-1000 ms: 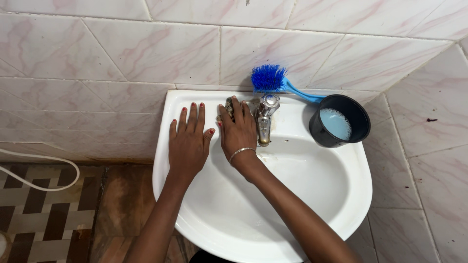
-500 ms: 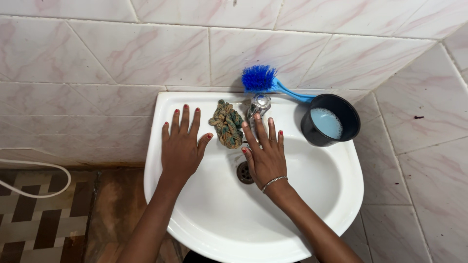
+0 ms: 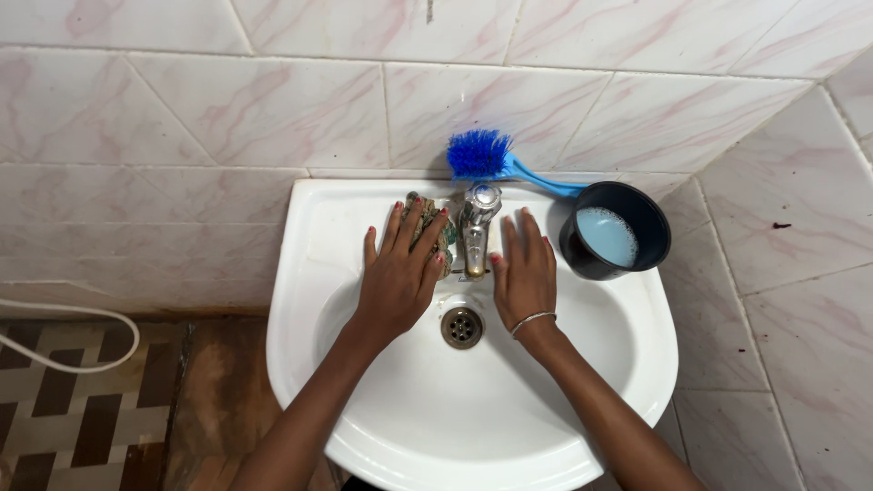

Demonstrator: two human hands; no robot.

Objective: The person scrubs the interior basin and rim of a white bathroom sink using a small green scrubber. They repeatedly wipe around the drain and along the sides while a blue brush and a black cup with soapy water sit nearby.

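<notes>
Since half a second ago our left hand [image 3: 397,282] has slid up and to the right, onto the cloth, and our right hand [image 3: 525,273] has moved up from over the drain [image 3: 462,327] to the far slope of the basin; the rag now lies under left fingers rather than free between the two hands.

Nearest us is the white washbasin [image 3: 364,436], our forearms crossing its front rim; beyond them the drain sits between the two wrists.

The left hand lies flat and spread, closed on nothing, its fingertips pressing the crumpled greenish cloth [image 3: 443,238]; the cloth is directly ahead of and beneath those fingers, its long side running away from us toward the wall, touching the left of the chrome tap [image 3: 476,227].

The right hand is likewise flat and open, holding nothing, just right of the tap, a thin bangle [image 3: 532,320] on its wrist; it is apart from the cloth, so the left is much the nearer.

Farther right of it stands a black cup [image 3: 627,264] of pale liquid; behind the tap a blue brush [image 3: 482,155] rests against the tiled wall [image 3: 227,109].
</notes>
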